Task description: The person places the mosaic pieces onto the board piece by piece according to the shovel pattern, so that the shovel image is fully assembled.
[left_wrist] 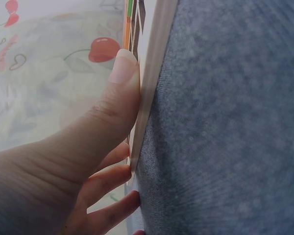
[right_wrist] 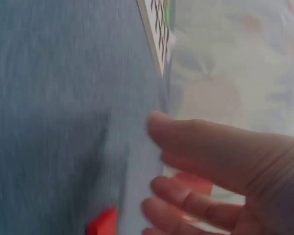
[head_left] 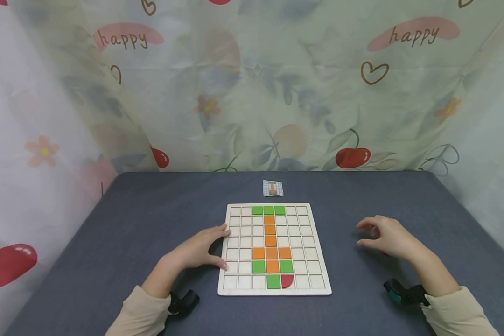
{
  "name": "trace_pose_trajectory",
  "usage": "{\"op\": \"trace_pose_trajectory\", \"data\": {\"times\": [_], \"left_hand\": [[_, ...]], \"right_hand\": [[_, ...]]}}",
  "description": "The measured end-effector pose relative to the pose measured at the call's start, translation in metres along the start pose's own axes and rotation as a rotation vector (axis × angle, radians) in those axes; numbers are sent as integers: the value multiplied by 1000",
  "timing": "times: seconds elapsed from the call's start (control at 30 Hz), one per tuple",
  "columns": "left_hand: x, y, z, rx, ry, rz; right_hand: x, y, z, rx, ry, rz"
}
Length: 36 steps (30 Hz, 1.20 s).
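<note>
A white grid board (head_left: 240, 255) lies on the table with green, orange and red pieces set in its squares. Its lower row holds a green square (head_left: 273, 281) beside a red quarter-round piece (head_left: 287, 281). My left hand (head_left: 198, 247) rests along the board's left edge, thumb and fingers spread; in the left wrist view the thumb (left_wrist: 122, 83) touches the rim. To the right of the board, my right hand (head_left: 388, 237) hovers over the table, fingers loosely bent and apart from the thumb. A red piece (right_wrist: 104, 223) lies below it, mostly hidden by the hand in the head view.
Behind the board, a small card (head_left: 273, 188) printed with a grid pattern lies on the dark table (head_left: 168, 200). A patterned curtain (head_left: 252, 93) rises along the back and both sides. Dark wrist straps (head_left: 184, 302) sit at both sleeves.
</note>
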<state>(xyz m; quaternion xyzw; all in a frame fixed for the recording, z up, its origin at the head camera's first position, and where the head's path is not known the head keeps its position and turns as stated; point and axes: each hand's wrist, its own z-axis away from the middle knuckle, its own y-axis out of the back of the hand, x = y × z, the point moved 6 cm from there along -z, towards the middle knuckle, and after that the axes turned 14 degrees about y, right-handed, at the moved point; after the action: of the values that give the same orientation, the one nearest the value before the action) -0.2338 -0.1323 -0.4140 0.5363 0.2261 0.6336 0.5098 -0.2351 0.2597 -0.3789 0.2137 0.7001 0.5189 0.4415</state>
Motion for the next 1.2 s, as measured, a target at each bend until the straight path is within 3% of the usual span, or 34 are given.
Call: {"op": "trace_pose_trajectory", "data": {"times": [0.17, 0.3, 0.87, 1.2], "left_hand": [[0, 0, 0, -2, -2, 2], [0, 0, 0, -2, -8, 1], [-1, -1, -1, 0, 5, -2], [0, 0, 0, -7, 0, 2]], "right_hand": [[22, 1, 11, -86, -76, -47], [29, -1, 16, -115, -90, -83], [31, -1, 21, -116, -52, -137], [30, -1, 21, -98, -64, -80]]}}
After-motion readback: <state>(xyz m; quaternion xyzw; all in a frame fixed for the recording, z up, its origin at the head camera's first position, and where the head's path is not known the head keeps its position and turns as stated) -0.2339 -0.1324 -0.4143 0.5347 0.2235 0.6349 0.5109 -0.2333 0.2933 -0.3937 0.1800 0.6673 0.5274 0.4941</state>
